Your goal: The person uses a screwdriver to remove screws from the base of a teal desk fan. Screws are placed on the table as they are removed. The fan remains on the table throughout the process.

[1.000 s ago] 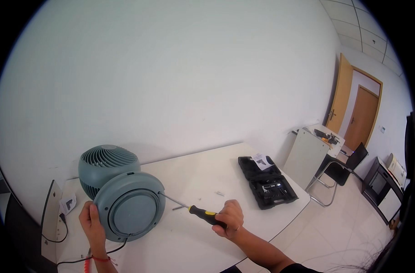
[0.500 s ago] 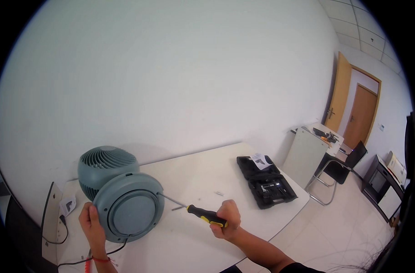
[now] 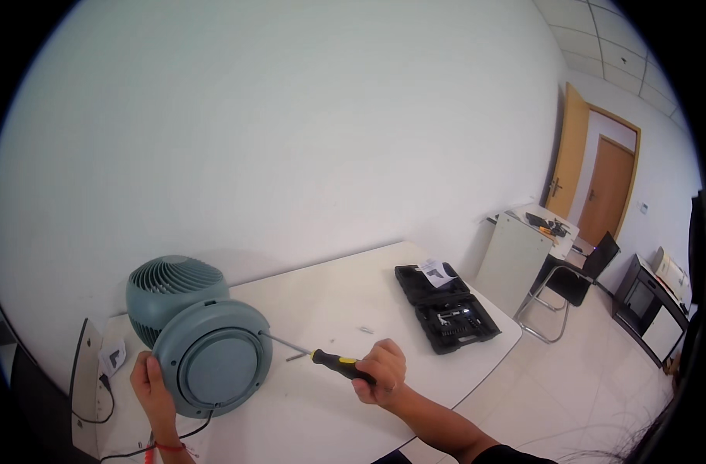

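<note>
A grey-green fan (image 3: 175, 282) lies on its side on the white table, its round base (image 3: 217, 367) facing me. My left hand (image 3: 153, 390) grips the rim of that base at its left edge, thumb in front. In my right hand (image 3: 382, 373) is a screwdriver (image 3: 333, 362) with a black and yellow handle, fingers wrapped round it. Its long shaft points left, and the tip meets a hole at the base's right edge. A short dark rod (image 3: 296, 357) lies beside the shaft. Small pieces (image 3: 366, 330) rest farther back on the table.
An unfolded black tool case (image 3: 455, 321) with a paper sheet (image 3: 435, 272) sits at the table's right. A black cord (image 3: 128, 455) runs from the fan's base to the left. Beyond the table stand a second desk (image 3: 515, 263) and a black chair (image 3: 573, 282).
The screwdriver's handle has turned in my right hand, its yellow marks now placed differently. The whole view has shifted slightly; my left hand keeps its hold on the base.
</note>
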Available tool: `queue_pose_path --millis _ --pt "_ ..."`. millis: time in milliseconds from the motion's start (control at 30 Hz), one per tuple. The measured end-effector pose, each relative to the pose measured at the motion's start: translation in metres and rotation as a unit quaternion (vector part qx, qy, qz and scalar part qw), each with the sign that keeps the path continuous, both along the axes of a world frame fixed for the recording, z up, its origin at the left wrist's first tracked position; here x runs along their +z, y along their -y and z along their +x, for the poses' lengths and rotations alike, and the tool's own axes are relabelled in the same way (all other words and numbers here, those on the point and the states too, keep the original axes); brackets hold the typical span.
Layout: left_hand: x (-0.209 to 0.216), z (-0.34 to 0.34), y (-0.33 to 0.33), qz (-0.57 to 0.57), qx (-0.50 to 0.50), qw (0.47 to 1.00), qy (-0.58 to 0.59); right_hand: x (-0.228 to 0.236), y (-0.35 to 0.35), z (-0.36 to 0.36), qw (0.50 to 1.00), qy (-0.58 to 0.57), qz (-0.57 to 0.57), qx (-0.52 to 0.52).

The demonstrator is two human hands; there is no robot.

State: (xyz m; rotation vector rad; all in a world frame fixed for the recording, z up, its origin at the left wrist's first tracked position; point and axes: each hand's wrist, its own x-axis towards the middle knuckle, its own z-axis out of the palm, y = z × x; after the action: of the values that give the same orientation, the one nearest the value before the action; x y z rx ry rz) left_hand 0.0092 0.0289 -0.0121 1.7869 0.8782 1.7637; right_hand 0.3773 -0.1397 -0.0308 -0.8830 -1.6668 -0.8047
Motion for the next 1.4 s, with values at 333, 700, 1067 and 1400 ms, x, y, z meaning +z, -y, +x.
queue_pose_path --millis 333,700,1067,1400 --pt "-0.005 -0.002 -0.005 -0.002 0.005 1.0 0.003 0.0 -0.01 -0.011 0.988 -0.084 0.037 0.128" --pt "-0.006 -0.003 -0.006 -0.001 -0.02 1.0 0.01 -0.01 -0.012 -0.003 0.989 -0.097 0.009 0.114" --pt "-0.008 -0.004 -0.008 -0.007 -0.011 1.0 0.008 0.006 -0.002 -0.009 0.998 -0.052 0.022 0.002" --pt "-0.009 -0.003 -0.006 -0.004 -0.001 1.0 0.01 0.002 -0.009 -0.018 0.991 -0.103 0.045 0.069"
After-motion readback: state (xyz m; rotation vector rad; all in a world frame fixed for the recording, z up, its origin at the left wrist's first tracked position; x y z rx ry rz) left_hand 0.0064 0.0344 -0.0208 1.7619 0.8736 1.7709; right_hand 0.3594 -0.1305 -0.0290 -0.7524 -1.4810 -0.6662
